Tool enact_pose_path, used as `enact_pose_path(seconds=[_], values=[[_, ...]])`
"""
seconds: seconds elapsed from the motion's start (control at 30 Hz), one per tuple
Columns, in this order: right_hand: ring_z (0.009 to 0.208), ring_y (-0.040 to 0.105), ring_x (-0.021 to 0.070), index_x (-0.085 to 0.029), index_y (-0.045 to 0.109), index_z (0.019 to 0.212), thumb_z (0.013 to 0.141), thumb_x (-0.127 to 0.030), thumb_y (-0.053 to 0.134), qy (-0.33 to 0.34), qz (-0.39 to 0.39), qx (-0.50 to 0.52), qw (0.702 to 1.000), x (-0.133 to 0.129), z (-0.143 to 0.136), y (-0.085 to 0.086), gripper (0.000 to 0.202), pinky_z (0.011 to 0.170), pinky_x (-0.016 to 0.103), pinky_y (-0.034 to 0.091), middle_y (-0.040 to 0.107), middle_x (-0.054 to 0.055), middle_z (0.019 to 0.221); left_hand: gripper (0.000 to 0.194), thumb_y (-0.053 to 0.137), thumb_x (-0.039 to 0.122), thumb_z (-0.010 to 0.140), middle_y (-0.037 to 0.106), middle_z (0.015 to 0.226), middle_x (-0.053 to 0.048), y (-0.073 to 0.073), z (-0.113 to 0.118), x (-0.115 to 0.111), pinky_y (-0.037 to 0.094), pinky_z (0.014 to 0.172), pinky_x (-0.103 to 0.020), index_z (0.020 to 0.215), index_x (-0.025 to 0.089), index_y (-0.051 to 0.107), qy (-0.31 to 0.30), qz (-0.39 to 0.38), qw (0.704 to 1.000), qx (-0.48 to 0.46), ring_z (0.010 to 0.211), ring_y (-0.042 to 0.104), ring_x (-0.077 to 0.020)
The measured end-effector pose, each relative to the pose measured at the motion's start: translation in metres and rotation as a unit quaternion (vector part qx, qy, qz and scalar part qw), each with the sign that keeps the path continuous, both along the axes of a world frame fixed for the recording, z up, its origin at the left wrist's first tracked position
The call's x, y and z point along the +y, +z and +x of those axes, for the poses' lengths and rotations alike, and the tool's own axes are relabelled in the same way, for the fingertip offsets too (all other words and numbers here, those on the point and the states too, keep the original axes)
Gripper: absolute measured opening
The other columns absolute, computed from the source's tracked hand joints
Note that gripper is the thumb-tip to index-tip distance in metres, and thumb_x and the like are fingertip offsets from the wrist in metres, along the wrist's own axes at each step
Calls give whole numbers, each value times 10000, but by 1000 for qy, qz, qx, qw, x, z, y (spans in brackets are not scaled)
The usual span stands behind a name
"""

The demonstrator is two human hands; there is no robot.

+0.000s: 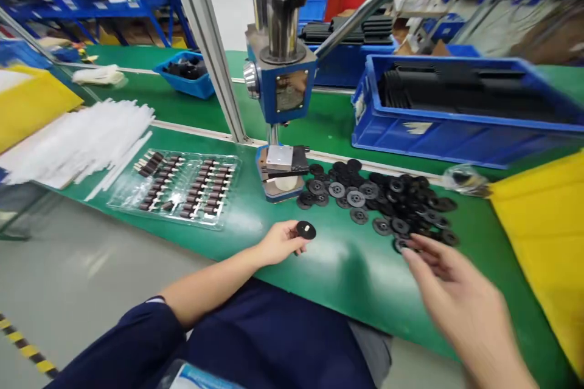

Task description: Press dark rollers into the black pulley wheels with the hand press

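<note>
My left hand [281, 243] holds a black disc [306, 230] with a small white piece at its centre, in front of the blue press [285, 88]. My right hand [449, 276] is at the near right edge of a heap of black discs [392, 197]. Its thumb and fingertips are close round one disc [400, 245]; whether they grip it is too blurred to tell. Left of the press lies a clear plastic tray [219, 219] with rows of dark brown cylindrical parts [198, 188] that have pale ends.
White strips [91, 137] lie on the green table [255, 219] at the left. Behind the discs stands a blue crate [438, 134] of black parts. A small blue bin [199, 86] is behind the metal post [207, 42]. Yellow sheets [542, 231] border the right side.
</note>
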State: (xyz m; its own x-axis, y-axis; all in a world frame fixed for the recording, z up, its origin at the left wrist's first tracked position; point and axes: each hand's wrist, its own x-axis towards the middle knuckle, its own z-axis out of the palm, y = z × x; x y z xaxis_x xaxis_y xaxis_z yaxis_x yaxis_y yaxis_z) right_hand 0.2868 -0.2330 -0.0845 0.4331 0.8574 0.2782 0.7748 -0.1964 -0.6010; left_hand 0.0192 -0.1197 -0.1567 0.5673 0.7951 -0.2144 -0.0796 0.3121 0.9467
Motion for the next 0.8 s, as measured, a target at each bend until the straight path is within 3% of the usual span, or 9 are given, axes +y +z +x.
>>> enact_pose_path(seconds=[0.1,0.17,0.27,0.33,0.5,0.67,0.8], values=[[655,590,184,-157,642,1067,866,-556,516,-20,17,-22,999,9,7,-40,464,603,339,503,655,100,863,340,734,386,763,617,739,-29,0,1,-3,491,535,-225,915,114,600,9,6,1000,3,626,599,-114],[737,592,201,-123,630,1076,873,-535,496,-21,35,-44,998,14,1,-67,478,726,383,516,636,127,942,330,738,364,761,649,821,-58,-1,0,-4,496,540,-230,927,113,605,14,16,1000,4,643,603,-115],[743,568,169,-117,597,1162,898,-479,471,-21,50,-60,997,24,-8,-86,465,812,381,507,567,156,1153,322,750,340,750,671,883,-77,-3,-2,-5,503,546,-239,934,114,612,24,31,999,13,650,603,-116],[763,561,164,-125,576,1214,907,-444,467,-27,52,-73,996,32,-6,-88,456,806,360,509,526,157,1217,308,734,341,769,672,881,-77,-3,-3,-7,505,548,-242,943,114,619,28,41,999,22,654,605,-120],[1067,504,280,-98,610,1176,888,-398,482,-75,51,-128,988,52,22,-87,435,939,445,439,537,181,1172,285,707,345,794,666,891,-82,-3,-3,-10,507,553,-241,933,109,627,28,52,998,27,663,604,-121],[972,540,283,-121,679,1015,870,-363,460,-46,36,-142,988,64,51,-88,357,912,456,421,626,158,1063,259,704,331,791,616,746,-31,-5,-1,-12,510,577,-237,910,117,620,22,59,997,37,676,604,-129],[915,560,282,-97,670,1032,892,-403,450,-54,57,-119,990,63,49,-81,402,909,466,407,647,167,981,253,703,332,786,607,719,-26,-10,0,-11,508,579,-238,900,121,622,22,62,997,39,661,598,-126]])
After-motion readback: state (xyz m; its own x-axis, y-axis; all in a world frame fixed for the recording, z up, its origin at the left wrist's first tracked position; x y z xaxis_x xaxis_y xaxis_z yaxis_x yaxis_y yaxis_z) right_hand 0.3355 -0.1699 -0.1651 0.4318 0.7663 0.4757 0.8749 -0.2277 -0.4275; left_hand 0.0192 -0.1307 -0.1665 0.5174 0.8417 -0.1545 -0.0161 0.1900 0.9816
